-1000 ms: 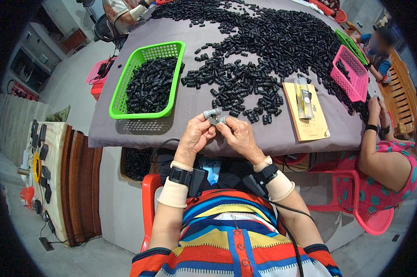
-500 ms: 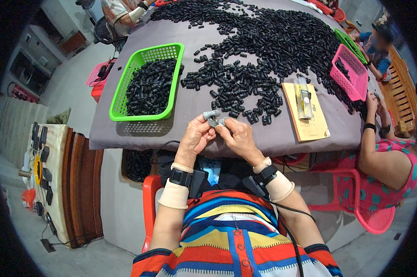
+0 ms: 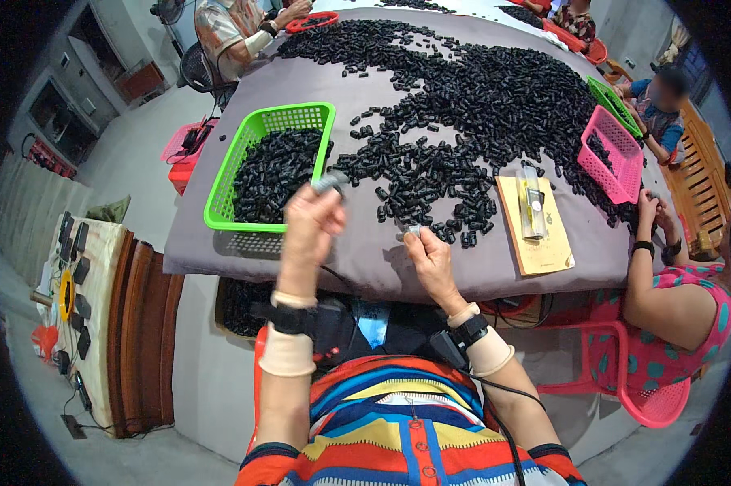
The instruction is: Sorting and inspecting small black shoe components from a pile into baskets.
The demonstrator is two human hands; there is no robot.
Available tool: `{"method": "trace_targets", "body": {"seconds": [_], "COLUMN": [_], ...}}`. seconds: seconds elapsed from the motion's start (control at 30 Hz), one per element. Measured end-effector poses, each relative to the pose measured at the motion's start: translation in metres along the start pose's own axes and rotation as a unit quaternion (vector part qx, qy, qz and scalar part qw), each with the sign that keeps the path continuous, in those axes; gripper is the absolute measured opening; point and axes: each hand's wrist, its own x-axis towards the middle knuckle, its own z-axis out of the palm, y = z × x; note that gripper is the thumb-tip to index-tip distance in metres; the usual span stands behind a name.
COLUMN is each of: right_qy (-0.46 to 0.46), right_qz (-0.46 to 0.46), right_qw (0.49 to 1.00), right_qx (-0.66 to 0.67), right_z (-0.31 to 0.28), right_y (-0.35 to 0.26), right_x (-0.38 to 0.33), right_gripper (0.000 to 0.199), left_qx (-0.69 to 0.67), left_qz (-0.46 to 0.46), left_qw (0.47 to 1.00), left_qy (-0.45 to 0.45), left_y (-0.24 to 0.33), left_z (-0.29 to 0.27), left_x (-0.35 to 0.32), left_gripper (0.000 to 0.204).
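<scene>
The left hand (image 3: 310, 220) was lifted, its fingers pinched on a small grey part (image 3: 330, 183) hanging over the near right corner of the green basket (image 3: 219, 202); the right hand (image 3: 430, 261) lay on the grey table (image 3: 365, 267), fingertips closed on a second small part (image 3: 414, 231) at the heap's six o'clock edge. The part looked light, stiff and smooth, best nipped across its short sides. The heap of black pieces (image 3: 479, 105) crowded twelve o'clock; a yellow board (image 3: 543, 243) sat at three o'clock; bare cloth along the near table edge gave room.
</scene>
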Motion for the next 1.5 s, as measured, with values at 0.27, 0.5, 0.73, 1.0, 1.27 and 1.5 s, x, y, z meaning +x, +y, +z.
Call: {"method": "trace_targets", "body": {"seconds": [0.27,0.5,0.73,1.0,1.27,1.5], "right_qy": [0.006,0.005,0.000,0.024,0.033,0.015], "right_qz": [0.002,0.030,0.062,0.058,0.059,0.050], "right_qw": [1.000,0.999,0.991,0.992,0.995,0.987], "right_qx": [0.014,0.043,0.115,0.110,0.077,0.150], "right_z": [0.001,-0.001,-0.002,0.000,0.001,0.000], "right_y": [-0.006,-0.006,-0.004,-0.007,0.009,0.002], "right_x": [0.002,0.001,0.000,0.004,0.012,0.007], "right_gripper": [0.025,0.027,0.028,0.029,0.028,0.018], "left_qx": [0.317,0.209,-0.180,-0.221,-0.164,-0.153], "left_qz": [0.143,0.121,-0.172,-0.194,-0.187,-0.197], "left_qw": [0.924,0.968,0.967,0.952,0.964,0.965], "left_qy": [0.159,0.074,-0.053,-0.084,-0.093,-0.080], "left_y": [0.040,-0.011,-0.058,-0.074,-0.087,-0.086], "left_z": [-0.019,0.011,0.028,0.027,0.034,0.034], "left_x": [0.028,0.007,-0.017,-0.016,-0.021,-0.023], "left_gripper": [0.034,0.028,0.006,0.010,0.016,0.016]}}
